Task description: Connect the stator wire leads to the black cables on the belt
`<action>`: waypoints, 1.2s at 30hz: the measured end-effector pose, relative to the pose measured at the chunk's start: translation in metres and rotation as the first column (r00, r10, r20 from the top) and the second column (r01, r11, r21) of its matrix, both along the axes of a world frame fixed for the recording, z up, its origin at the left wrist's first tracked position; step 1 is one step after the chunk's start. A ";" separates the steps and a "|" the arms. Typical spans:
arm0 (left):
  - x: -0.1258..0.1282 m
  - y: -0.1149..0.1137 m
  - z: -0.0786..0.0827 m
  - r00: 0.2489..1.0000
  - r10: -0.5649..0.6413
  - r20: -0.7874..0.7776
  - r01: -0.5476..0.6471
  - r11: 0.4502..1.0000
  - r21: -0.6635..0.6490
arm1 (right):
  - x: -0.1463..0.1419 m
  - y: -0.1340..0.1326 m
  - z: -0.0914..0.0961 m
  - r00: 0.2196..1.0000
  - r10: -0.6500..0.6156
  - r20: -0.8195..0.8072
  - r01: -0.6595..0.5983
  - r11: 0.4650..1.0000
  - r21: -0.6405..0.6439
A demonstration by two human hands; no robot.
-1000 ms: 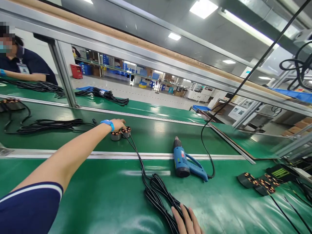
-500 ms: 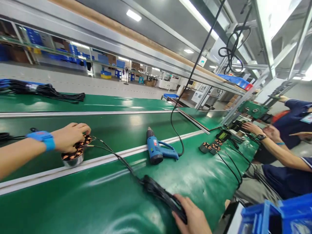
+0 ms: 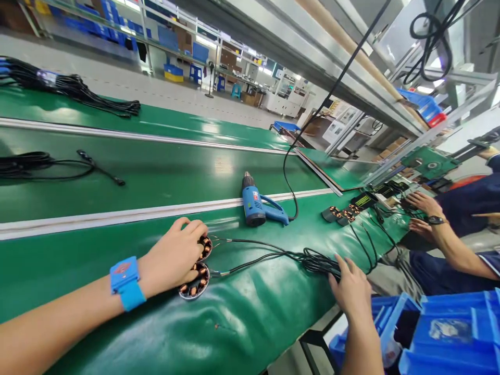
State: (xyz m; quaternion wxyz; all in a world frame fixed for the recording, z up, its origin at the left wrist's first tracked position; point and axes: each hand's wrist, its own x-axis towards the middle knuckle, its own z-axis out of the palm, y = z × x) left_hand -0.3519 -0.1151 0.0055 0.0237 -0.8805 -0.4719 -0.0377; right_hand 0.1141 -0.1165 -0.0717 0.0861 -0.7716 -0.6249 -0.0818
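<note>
My left hand (image 3: 172, 258), with a blue strap at the wrist, is closed over two round motor stators (image 3: 194, 289) with copper windings. They are side by side on the near green mat, partly covered by my fingers. Thin black leads run from them rightward to a looped bundle of black cable (image 3: 314, 259). The bundle's right end is between the thumb and fingers of my right hand (image 3: 352, 289), close to the bench's near edge. A blue heat gun (image 3: 253, 205) lies on its side beyond the leads, touching neither hand.
Several more stators (image 3: 339, 214) sit at the right, near a co-worker's hands (image 3: 425, 203). Blue bins (image 3: 445, 333) stand at lower right. Black cables (image 3: 70, 88) lie at far left, others (image 3: 39, 164) nearer. The heat gun's cord (image 3: 287, 166) hangs from above.
My left hand has brought the stators rightward and nearer, from the white rail onto the near mat. The cable bundle and my right hand have moved right. The view has tilted down.
</note>
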 end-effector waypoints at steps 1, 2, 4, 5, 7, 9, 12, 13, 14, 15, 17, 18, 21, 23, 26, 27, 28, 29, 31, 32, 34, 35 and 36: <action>-0.001 -0.007 0.000 0.999 -0.023 0.049 0.020 0.997 0.069 | -0.014 0.001 0.003 0.979 0.186 -0.084 -0.174 0.975 0.139; -0.003 -0.014 0.001 0.993 -0.054 0.104 0.040 0.991 0.130 | -0.033 0.001 0.008 0.904 0.389 -0.175 -0.333 0.900 0.279; -0.007 -0.031 0.000 0.969 -0.111 0.220 0.064 0.976 0.209 | -0.081 0.001 0.025 0.646 0.675 -0.357 -0.540 0.734 0.411; -0.007 -0.040 -0.002 0.953 -0.131 0.272 0.073 0.974 0.214 | -0.107 0.001 0.035 0.506 0.736 -0.451 -0.606 0.675 0.421; -0.005 -0.056 -0.010 0.926 -0.144 0.348 0.085 0.980 0.180 | -0.155 0.003 0.053 0.271 0.765 -0.585 -0.718 0.565 0.406; -0.002 -0.069 -0.020 0.916 -0.138 0.377 0.087 0.985 0.151 | -0.191 0.009 0.062 0.128 0.713 -0.689 -0.805 0.480 0.348; -0.001 -0.078 -0.033 0.892 -0.131 0.433 0.083 0.988 0.128 | -0.218 0.016 0.060 0.105 0.542 -0.834 -0.898 0.412 0.154; -0.001 -0.079 -0.035 0.875 -0.128 0.467 0.086 0.990 0.110 | -0.221 0.018 0.056 0.126 0.456 -0.881 -0.913 0.401 0.077; -0.002 -0.078 -0.037 0.855 -0.127 0.503 0.097 0.992 0.086 | -0.222 0.018 0.051 0.143 0.361 -0.922 -0.918 0.395 0.012; -0.003 -0.078 -0.039 0.835 -0.129 0.535 0.110 0.992 0.068 | -0.222 0.018 0.046 0.145 0.256 -0.956 -0.917 0.397 -0.033; -0.004 -0.076 -0.040 0.805 -0.159 0.572 0.149 0.987 0.064 | -0.222 0.016 0.036 0.094 0.057 -0.994 -0.899 0.434 -0.060; -0.005 -0.076 -0.040 0.797 -0.176 0.578 0.169 0.983 0.065 | -0.221 0.014 0.031 0.044 -0.023 -0.999 -0.885 0.462 -0.050; -0.007 -0.075 -0.039 0.806 -0.207 0.555 0.220 0.975 0.043 | -0.222 0.011 0.020 -0.099 -0.192 -0.976 -0.834 0.551 -0.023; -0.009 -0.073 -0.037 0.813 -0.193 0.550 0.228 0.974 0.004 | -0.222 0.009 0.016 -0.136 -0.228 -0.964 -0.810 0.586 -0.025; -0.013 -0.062 -0.034 0.820 -0.084 0.566 0.121 0.992 -0.027 | -0.218 0.009 0.016 -0.104 -0.178 -0.979 -0.815 0.579 -0.019; -0.013 -0.056 -0.032 0.833 -0.046 0.551 0.066 0.998 -0.017 | -0.217 0.009 0.017 -0.070 -0.148 -0.987 -0.824 0.566 -0.026; -0.014 -0.050 -0.031 0.853 -0.021 0.522 0.023 1.000 0.002 | -0.215 0.010 0.019 -0.031 -0.117 -0.993 -0.835 0.548 -0.038; -0.013 -0.043 -0.030 0.877 -0.013 0.481 0.000 1.000 0.026 | -0.213 0.010 0.021 0.005 -0.087 -0.996 -0.845 0.533 -0.051; -0.010 -0.031 -0.027 0.914 -0.035 0.404 0.020 0.999 0.043 | -0.209 0.011 0.022 0.043 -0.046 -0.998 -0.851 0.521 -0.060; -0.008 -0.026 -0.026 0.922 -0.047 0.384 0.042 0.999 0.022 | -0.208 0.012 0.023 0.045 -0.033 -0.998 -0.846 0.530 -0.056; -0.003 -0.019 -0.024 0.924 -0.052 0.378 0.072 0.997 -0.040 | -0.207 0.012 0.022 0.034 -0.013 -0.999 -0.827 0.562 -0.036; -0.001 -0.017 -0.023 0.920 -0.047 0.389 0.080 0.994 -0.069 | -0.208 0.012 0.022 0.030 -0.005 -1.000 -0.817 0.575 -0.027; 0.002 -0.016 -0.021 0.911 -0.041 0.410 0.084 0.992 -0.089 | -0.208 0.012 0.022 0.025 0.001 -1.000 -0.812 0.583 -0.020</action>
